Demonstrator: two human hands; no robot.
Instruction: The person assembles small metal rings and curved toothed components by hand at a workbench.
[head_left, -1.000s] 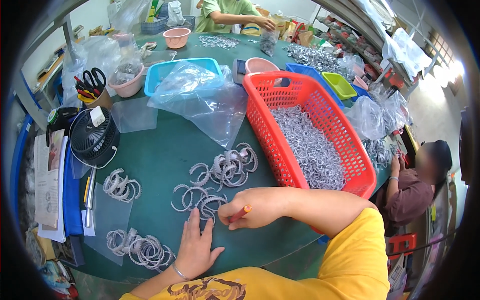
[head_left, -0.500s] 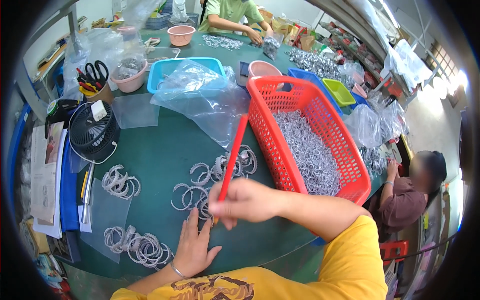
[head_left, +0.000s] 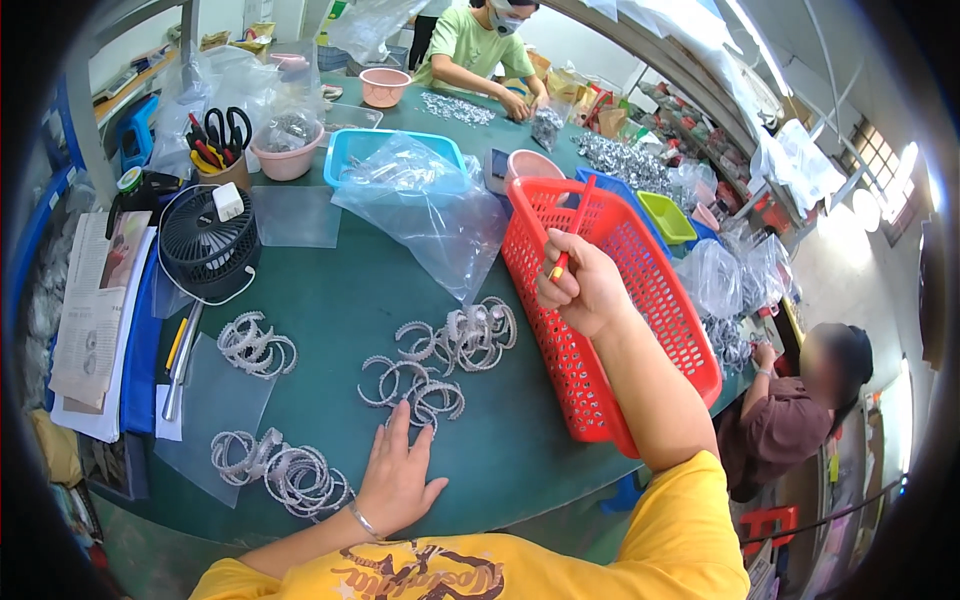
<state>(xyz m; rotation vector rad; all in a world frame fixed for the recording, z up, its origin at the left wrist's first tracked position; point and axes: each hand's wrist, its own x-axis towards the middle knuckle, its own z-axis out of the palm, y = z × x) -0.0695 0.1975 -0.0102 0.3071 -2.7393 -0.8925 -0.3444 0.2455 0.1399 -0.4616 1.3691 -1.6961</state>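
Holding a thin red stick point(head_left: 570, 232) pinched between thumb and fingers, the right hand point(head_left: 582, 288) is hovering over the near end of the red basket point(head_left: 640, 300); the stick is pointing up and away, its lower tip showing yellow at the fingers. The basket is lying long-ways on the green table point(head_left: 330, 300), and silvery rings can be seen through its slatted wall. The left hand point(head_left: 398, 478) is resting flat on the table, fingers spread and holding nothing, fingertips touching the nearest cluster of grey plastic rings point(head_left: 412, 385). More ring clusters are lying beyond it point(head_left: 470, 335), to the left point(head_left: 255, 345), and on a clear plastic sheet near the table edge point(head_left: 285, 468). A blue tray point(head_left: 350, 150) is sitting behind a crumpled clear bag point(head_left: 430, 210). A pink bowl point(head_left: 288, 160) is holding a bag of small parts. A cup point(head_left: 222, 170) is carrying scissors and pens, beside a small black fan point(head_left: 208, 245). A green tray point(head_left: 668, 215) is lying beyond the basket.
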